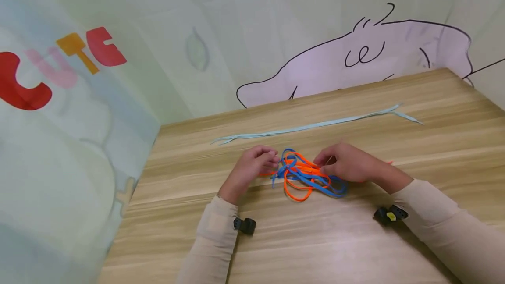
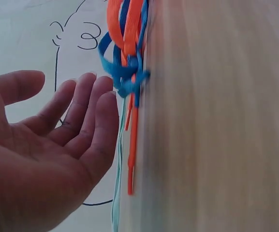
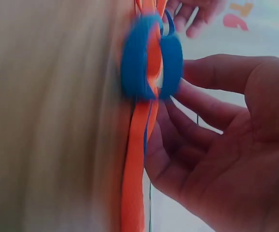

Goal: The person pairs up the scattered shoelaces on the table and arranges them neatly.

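A bundle of orange shoelace [image 1: 298,196] and blue shoelace [image 1: 335,194] lies looped and crossed on the table. At its left end the blue lace bunches into what looks like a knot [image 2: 129,79]. My left hand [image 1: 256,163] hovers just left of the bundle, palm up to its wrist camera, fingers loosely bent and holding nothing. My right hand [image 1: 347,161] is at the bundle's right side, its fingers relaxed. In the right wrist view a blurred blue loop [image 3: 134,63] stands before its fingertips; thumb and forefinger [image 3: 216,104] are slightly apart beside it.
A pale blue shoelace [image 1: 300,128] lies stretched out behind the bundle, its ends forked. The wooden table [image 1: 177,214] meets a printed cloth backdrop [image 1: 165,34] at the back and left. An orange lace end [image 2: 132,159] points left.
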The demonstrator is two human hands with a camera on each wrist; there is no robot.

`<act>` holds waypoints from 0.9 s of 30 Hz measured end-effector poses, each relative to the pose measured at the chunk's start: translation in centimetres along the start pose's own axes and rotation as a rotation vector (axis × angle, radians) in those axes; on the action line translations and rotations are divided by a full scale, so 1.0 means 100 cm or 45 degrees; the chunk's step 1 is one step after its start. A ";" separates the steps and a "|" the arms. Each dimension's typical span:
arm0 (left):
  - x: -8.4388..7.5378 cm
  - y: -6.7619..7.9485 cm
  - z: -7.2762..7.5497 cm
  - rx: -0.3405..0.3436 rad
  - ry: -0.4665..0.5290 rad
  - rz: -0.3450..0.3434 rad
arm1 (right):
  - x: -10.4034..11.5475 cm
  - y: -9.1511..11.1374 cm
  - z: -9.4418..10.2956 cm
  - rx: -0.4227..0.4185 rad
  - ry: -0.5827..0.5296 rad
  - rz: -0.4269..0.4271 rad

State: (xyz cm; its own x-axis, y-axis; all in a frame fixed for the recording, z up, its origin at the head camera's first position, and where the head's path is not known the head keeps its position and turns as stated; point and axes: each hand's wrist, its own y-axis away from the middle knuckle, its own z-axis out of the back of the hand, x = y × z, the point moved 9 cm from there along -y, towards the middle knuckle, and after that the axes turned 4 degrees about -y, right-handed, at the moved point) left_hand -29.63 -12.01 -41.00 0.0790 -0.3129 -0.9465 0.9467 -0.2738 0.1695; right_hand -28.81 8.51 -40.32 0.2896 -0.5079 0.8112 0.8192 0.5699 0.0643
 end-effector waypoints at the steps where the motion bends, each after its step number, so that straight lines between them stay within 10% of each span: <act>1: -0.002 0.000 -0.002 0.018 -0.009 -0.014 | 0.002 0.000 -0.004 0.026 -0.007 0.014; 11: -0.005 0.006 -0.016 0.158 -0.019 -0.015 | 0.017 0.002 -0.030 0.222 0.010 0.136; 27: 0.002 0.018 -0.034 0.419 -0.203 0.102 | 0.017 0.005 -0.026 0.225 -0.043 0.151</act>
State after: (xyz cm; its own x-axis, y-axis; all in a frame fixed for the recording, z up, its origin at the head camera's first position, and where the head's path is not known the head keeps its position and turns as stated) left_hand -26.82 -9.53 -41.85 0.0745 -0.4759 -0.8763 0.7866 -0.5122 0.3450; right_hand -26.67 6.28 -40.44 0.3596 -0.4102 0.8381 0.6798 0.7304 0.0658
